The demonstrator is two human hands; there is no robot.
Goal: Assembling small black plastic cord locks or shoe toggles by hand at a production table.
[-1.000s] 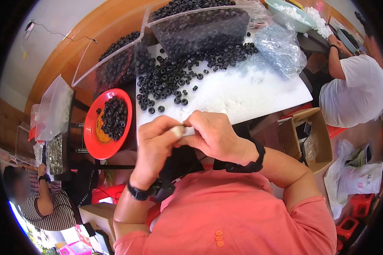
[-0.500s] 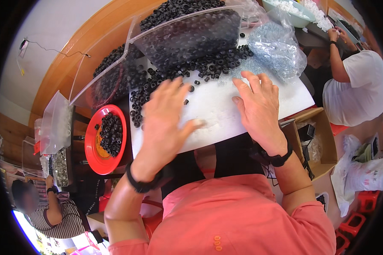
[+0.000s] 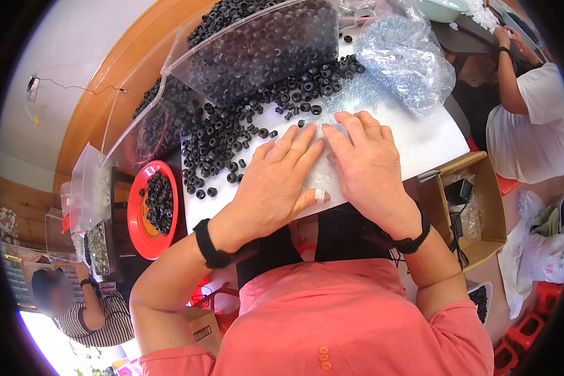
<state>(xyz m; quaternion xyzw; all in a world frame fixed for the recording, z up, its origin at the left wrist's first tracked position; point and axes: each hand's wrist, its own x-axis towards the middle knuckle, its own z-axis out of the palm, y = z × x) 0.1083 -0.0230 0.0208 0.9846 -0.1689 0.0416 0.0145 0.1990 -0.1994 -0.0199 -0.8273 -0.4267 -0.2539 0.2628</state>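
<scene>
My left hand (image 3: 276,172) lies low over the white tabletop (image 3: 423,141), palm down, fingers stretched out, with a white band round the thumb. Beside it, my right hand (image 3: 371,164) is also palm down with its fingers extended, nothing visible in its grasp. The two hands slant toward each other, fingertips close together; what lies beneath the palms is hidden. Many small black ring-like parts (image 3: 216,141) spread left of and beyond my left hand, a few near its fingertips. Small silvery pieces (image 3: 354,94) lie scattered just past my right fingertips.
A clear bin (image 3: 257,56) full of black parts stands at the far side. Right of it sits a clear bag (image 3: 401,59) of silvery pieces. A red plate (image 3: 134,216) holds more black parts at left. An open cardboard box (image 3: 489,241) is at right. Two people work nearby.
My left hand has moved right and down onto the tabletop, nearer my right hand. My right hand has shifted slightly left. Black parts at the left look more spread out.
</scene>
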